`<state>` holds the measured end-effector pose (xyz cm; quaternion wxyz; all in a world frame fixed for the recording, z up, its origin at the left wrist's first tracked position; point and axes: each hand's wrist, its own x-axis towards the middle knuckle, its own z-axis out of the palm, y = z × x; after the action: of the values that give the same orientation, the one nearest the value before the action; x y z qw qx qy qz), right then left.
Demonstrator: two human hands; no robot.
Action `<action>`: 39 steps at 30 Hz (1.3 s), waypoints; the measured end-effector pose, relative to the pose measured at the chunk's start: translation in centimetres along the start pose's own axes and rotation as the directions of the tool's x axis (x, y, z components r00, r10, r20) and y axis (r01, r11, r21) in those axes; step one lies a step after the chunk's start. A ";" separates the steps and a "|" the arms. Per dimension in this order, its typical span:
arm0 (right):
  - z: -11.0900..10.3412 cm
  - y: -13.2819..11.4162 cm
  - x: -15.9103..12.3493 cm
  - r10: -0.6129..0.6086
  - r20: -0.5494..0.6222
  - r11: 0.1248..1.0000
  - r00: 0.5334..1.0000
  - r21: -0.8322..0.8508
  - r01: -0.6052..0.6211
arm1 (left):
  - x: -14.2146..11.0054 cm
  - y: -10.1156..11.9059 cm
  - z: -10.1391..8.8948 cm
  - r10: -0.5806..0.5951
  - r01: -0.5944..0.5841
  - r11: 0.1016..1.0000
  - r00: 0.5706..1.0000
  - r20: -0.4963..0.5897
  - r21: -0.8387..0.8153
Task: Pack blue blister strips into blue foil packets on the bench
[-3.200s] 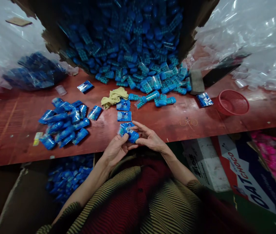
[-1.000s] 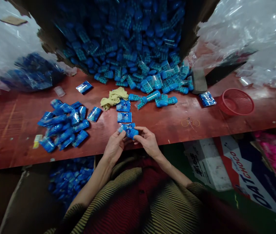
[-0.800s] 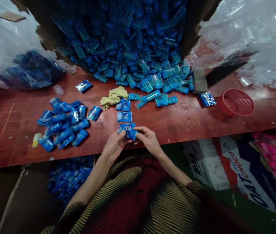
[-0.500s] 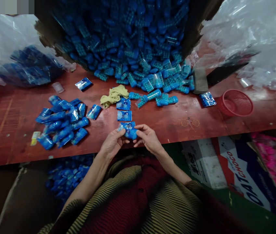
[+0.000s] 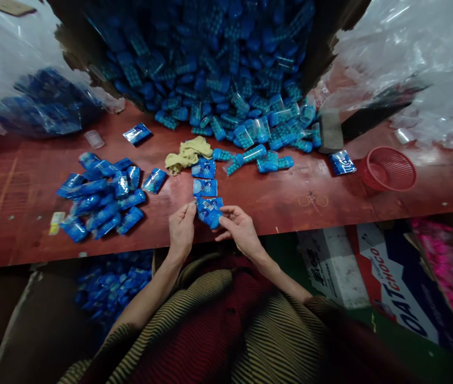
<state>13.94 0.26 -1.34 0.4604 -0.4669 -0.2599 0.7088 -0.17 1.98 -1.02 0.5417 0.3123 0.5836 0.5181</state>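
Note:
A blue printed packet (image 5: 208, 211) is held between my hands at the table's front edge. My left hand (image 5: 182, 226) is closed, its thumb and fingers pinching the packet's upper left corner. At the lower right end, my right hand (image 5: 240, 228) pinches the packet between thumb and fingers. Just beyond lie flat blue packets (image 5: 205, 188) in a column, next to a crumpled yellow cloth (image 5: 188, 154). To the left is a heap of filled blue packets (image 5: 106, 200). Whatever the held packet contains is hard to make out.
A big pile of blue-capped clear bottles with blue beads (image 5: 246, 133) spills from a dark carton at the back. A red basket (image 5: 388, 169) stands right, near a dark block (image 5: 330, 130). Plastic bags (image 5: 422, 64) flank the table (image 5: 266, 208). Cartons (image 5: 394, 282) sit below.
My left hand has turned more upright and shifted its grip from the packet's near left side to its upper left corner. The packet now slants, and my right hand still pinches its right end.

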 end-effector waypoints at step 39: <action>-1.6 -1.5 0.4 -0.196 0.236 0.935 0.952 -0.247 0.254 | -1.5 1.4 1.1 -0.505 0.609 0.730 0.786 0.356 -0.310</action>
<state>15.93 1.20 -1.02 0.4401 -0.4166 -0.4541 0.6532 0.96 1.25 0.90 0.7938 0.0632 0.4565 0.3968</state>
